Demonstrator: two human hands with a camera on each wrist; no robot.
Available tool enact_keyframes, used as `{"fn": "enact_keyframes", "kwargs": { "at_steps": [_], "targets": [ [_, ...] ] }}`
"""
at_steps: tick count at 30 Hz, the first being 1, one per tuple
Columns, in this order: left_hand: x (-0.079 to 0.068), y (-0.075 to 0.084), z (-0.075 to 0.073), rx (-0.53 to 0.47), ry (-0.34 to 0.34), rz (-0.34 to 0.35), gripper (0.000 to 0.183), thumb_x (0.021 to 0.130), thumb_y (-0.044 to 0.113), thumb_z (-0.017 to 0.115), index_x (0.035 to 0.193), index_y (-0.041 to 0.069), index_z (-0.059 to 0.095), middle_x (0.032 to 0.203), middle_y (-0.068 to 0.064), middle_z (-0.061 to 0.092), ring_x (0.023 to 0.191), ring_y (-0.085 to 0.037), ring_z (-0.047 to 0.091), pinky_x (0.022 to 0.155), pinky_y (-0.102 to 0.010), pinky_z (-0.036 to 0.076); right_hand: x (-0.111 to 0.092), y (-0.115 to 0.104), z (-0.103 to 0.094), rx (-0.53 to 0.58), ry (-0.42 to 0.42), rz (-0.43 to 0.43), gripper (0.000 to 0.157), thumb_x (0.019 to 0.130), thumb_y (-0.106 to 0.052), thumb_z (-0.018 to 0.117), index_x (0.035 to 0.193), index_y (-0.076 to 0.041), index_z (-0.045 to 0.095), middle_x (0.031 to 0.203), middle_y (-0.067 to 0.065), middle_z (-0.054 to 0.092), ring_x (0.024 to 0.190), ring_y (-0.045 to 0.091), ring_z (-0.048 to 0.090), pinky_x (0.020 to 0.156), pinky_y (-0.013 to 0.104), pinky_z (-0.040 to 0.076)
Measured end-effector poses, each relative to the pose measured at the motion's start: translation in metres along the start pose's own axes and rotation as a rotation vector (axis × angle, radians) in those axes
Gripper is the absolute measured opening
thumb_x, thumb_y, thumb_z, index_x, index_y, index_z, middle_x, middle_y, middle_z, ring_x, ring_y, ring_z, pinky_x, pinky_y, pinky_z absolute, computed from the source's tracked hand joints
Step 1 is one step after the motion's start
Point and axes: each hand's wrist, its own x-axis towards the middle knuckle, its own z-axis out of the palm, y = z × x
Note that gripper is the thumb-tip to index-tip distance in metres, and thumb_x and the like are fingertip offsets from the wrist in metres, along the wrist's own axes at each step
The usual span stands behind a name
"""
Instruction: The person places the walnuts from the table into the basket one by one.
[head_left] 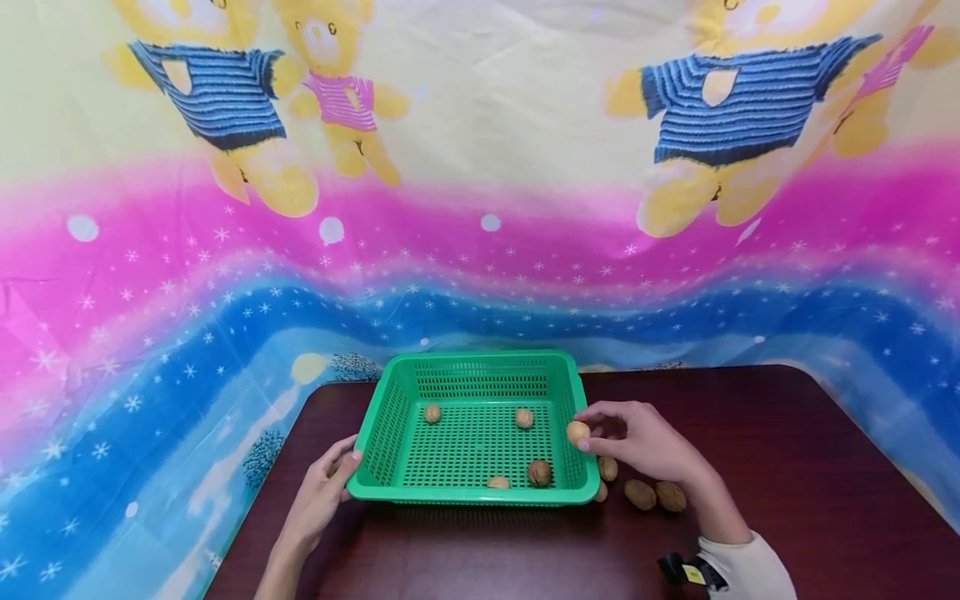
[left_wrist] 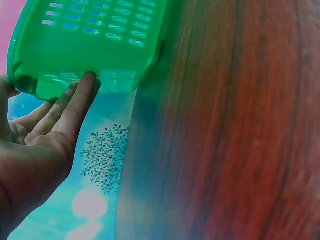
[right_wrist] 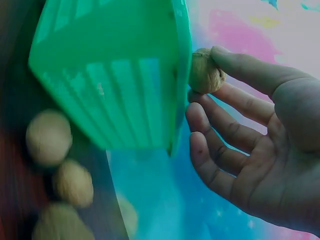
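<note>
A green plastic basket [head_left: 480,496] stands on the table with several walnuts inside, among them a darker walnut [head_left: 539,473] by the near wall. My left hand [head_left: 318,492] holds the basket's left side, thumb at the rim and fingers against the outer wall, as the left wrist view shows. Between thumb and fingertips, my right hand [head_left: 637,433] pinches a pale walnut [right_wrist: 206,72] at the basket's right rim. Beside the basket's right wall lie more walnuts, including a brown walnut [head_left: 640,495] and another walnut [head_left: 671,497] under the right wrist.
The dark wooden table [head_left: 480,558] has rounded far corners. Behind it hangs a cloth backdrop [head_left: 480,250] printed with bears and snowflakes. A black strap with a yellow label [head_left: 693,573] is on the right wrist, by a pale sleeve [head_left: 753,571].
</note>
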Motion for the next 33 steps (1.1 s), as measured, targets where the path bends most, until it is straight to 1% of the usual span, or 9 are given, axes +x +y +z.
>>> {"fn": "enact_keyframes", "kwargs": {
  "at_steps": [4, 9, 13, 16, 20, 26, 33],
  "targets": [
    [0.000, 0.000, 0.001, 0.006, 0.004, 0.000, 0.057, 0.115, 0.037, 0.052, 0.163, 0.008, 0.041, 0.148, -0.028, 0.060, 0.105, -0.016, 0.077, 0.082, -0.033, 0.065, 0.011, -0.011, 0.013, 0.021, -0.009, -0.030, 0.038, 0.101, -0.037, 0.078, 0.132, -0.015, 0.075, 0.115, -0.004, 0.077, 0.102, 0.011, 0.073, 0.084, 0.029, 0.061],
    [0.001, -0.001, 0.001, 0.010, 0.009, -0.003, 0.057, 0.115, 0.038, 0.052, 0.163, 0.009, 0.042, 0.149, -0.028, 0.060, 0.105, -0.015, 0.077, 0.082, -0.033, 0.065, 0.027, -0.024, 0.033, 0.038, -0.033, -0.053, 0.035, 0.099, -0.036, 0.080, 0.130, -0.020, 0.077, 0.119, -0.004, 0.076, 0.105, 0.011, 0.071, 0.086, 0.031, 0.061],
    [0.001, -0.001, 0.000, 0.012, 0.012, -0.005, 0.058, 0.115, 0.039, 0.052, 0.164, 0.009, 0.041, 0.149, -0.027, 0.060, 0.104, -0.015, 0.077, 0.082, -0.033, 0.065, 0.038, -0.030, 0.049, 0.071, -0.068, -0.088, 0.032, 0.099, -0.032, 0.080, 0.129, -0.018, 0.077, 0.128, 0.002, 0.075, 0.106, 0.014, 0.071, 0.086, 0.034, 0.061],
    [0.001, -0.002, 0.000, 0.014, 0.012, -0.004, 0.057, 0.115, 0.038, 0.052, 0.164, 0.009, 0.041, 0.150, -0.027, 0.060, 0.104, -0.015, 0.077, 0.082, -0.033, 0.065, 0.045, -0.032, 0.059, 0.077, -0.086, -0.106, 0.031, 0.100, -0.029, 0.079, 0.128, -0.016, 0.077, 0.125, 0.003, 0.075, 0.106, 0.016, 0.071, 0.085, 0.033, 0.060],
    [0.000, -0.003, -0.001, 0.024, 0.015, -0.008, 0.057, 0.115, 0.038, 0.051, 0.164, 0.009, 0.041, 0.150, -0.027, 0.060, 0.103, -0.015, 0.077, 0.081, -0.033, 0.065, 0.053, -0.036, 0.071, 0.047, -0.106, -0.124, 0.030, 0.100, -0.027, 0.080, 0.128, -0.015, 0.077, 0.115, -0.004, 0.076, 0.105, 0.015, 0.070, 0.084, 0.030, 0.059],
    [0.000, -0.002, -0.001, 0.040, 0.020, -0.018, 0.058, 0.115, 0.040, 0.051, 0.164, 0.010, 0.041, 0.150, -0.026, 0.060, 0.102, -0.014, 0.076, 0.081, -0.033, 0.064, 0.060, -0.038, 0.083, 0.007, -0.129, -0.138, 0.030, 0.099, -0.026, 0.080, 0.126, -0.014, 0.077, 0.111, -0.007, 0.074, 0.101, 0.011, 0.069, 0.085, 0.028, 0.058],
    [0.000, -0.001, -0.001, 0.038, 0.018, -0.010, 0.057, 0.115, 0.039, 0.051, 0.164, 0.009, 0.041, 0.150, -0.026, 0.060, 0.103, -0.015, 0.076, 0.081, -0.033, 0.064, 0.062, -0.030, 0.089, -0.029, -0.139, -0.113, 0.028, 0.099, -0.025, 0.081, 0.125, -0.014, 0.079, 0.115, -0.005, 0.077, 0.104, 0.020, 0.070, 0.083, 0.029, 0.056]
  ]
}}
